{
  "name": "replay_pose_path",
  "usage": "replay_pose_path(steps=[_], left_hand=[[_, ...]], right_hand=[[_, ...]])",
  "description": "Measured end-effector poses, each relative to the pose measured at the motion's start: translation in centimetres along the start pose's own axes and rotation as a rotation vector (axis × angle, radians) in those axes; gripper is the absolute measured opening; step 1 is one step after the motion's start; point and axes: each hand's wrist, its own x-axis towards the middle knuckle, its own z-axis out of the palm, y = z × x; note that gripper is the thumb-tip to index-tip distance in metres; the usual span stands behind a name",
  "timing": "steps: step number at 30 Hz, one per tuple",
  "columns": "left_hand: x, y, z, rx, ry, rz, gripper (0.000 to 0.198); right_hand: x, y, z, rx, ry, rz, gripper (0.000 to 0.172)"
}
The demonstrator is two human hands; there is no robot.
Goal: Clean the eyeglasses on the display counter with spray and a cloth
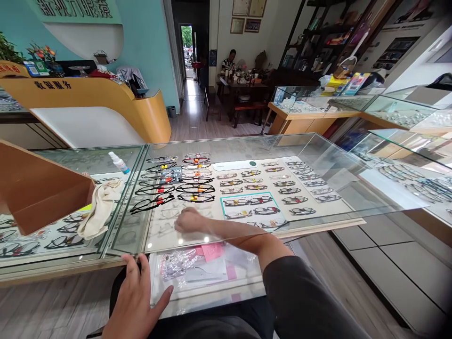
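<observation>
My right hand (189, 220) is curled closed over the front part of the glass display case (197, 147), just nearer than two columns of eyeglasses (196, 188). Anything inside its fingers is hidden. Whether this hand is above or below the glass I cannot tell. Faint outlines of frames show beside it. My left hand (136, 296) rests at the case's front edge, fingers stretched and thumb spread, holding nothing. Between my arms, an open drawer (206, 294) contains clear plastic bags (178, 266) and pink paper (213, 252).
On the left case lie a cream cloth (100, 207), a white spray bottle (119, 162) and a brown box (42, 188). More eyeglasses (287, 190) fill rows to the right. Beyond stand a curved yellow counter (155, 113) and a seated person (229, 63) at a table.
</observation>
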Motion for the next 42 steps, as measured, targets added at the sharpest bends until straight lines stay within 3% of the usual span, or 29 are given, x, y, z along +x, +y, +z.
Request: replay_pose_path(steps=[3, 6, 11, 13, 15, 17, 19, 21, 23, 25, 27, 31, 36, 42], left_hand=[[0.2, 1.0, -0.5, -0.015, 0.015, 0.013, 0.118], [0.5, 2.4, -1.5, -0.055, -0.003, -0.011, 0.117], [1.0, 4.5, -3.4, -0.139, -0.076, -0.060, 0.116], [1.1, 5.1, -4.3, -0.152, -0.100, -0.064, 0.115], [1.2, 5.7, -5.3, -0.150, -0.117, -0.067, 0.115], [1.1, 6.3, -6.4, -0.124, -0.143, -0.072, 0.114], [0.7, 6.7, -7.7, -0.057, -0.176, -0.081, 0.107], [0.5, 6.8, -9.3, 0.048, -0.182, -0.056, 0.096], [0.9, 6.8, -11.3, 0.128, -0.132, 0.036, 0.084], [2.8, 7.0, -13.6, 0.134, -0.058, 0.186, 0.073], [6.1, 7.8, -15.8, 0.080, -0.018, 0.347, 0.061], [15.2, 11.1, -18.4, 0.000, 0.023, 0.574, 0.040], [24.3, 15.0, -17.4, 0.065, -0.049, 0.639, 0.030], [28.5, 16.6, -16.2, 0.170, -0.191, 0.608, 0.026]], right_hand=[[-0.1, -5.7, 2.0, -0.066, -0.184, -0.133, 0.030], [-1.4, -9.0, 2.7, -0.095, -0.303, -0.210, 0.045], [-5.8, -10.6, 1.7, -0.108, -0.382, -0.172, 0.048], [-8.1, -10.7, 0.1, -0.088, -0.410, -0.172, 0.047], [-10.4, -10.4, -2.3, -0.003, -0.457, -0.276, 0.050], [-12.5, -9.2, -5.4, 0.008, -0.297, -0.310, 0.052], [-14.5, -6.3, -8.7, -0.075, -0.009, -0.194, 0.050], [-16.6, -2.0, -11.5, -0.224, 0.299, 0.072, 0.043], [-18.9, 2.9, -13.0, -0.340, 0.525, 0.375, 0.035], [-21.0, 7.2, -13.3, -0.369, 0.621, 0.581, 0.033], [-22.6, 10.1, -12.6, -0.367, 0.686, 0.748, 0.032], [-23.4, 12.2, -11.2, -0.327, 0.709, 0.899, 0.029], [-22.9, 12.3, -11.1, -0.292, 0.670, 0.918, 0.030], [-22.9, 12.2, -11.4, -0.250, 0.646, 0.942, 0.028]])
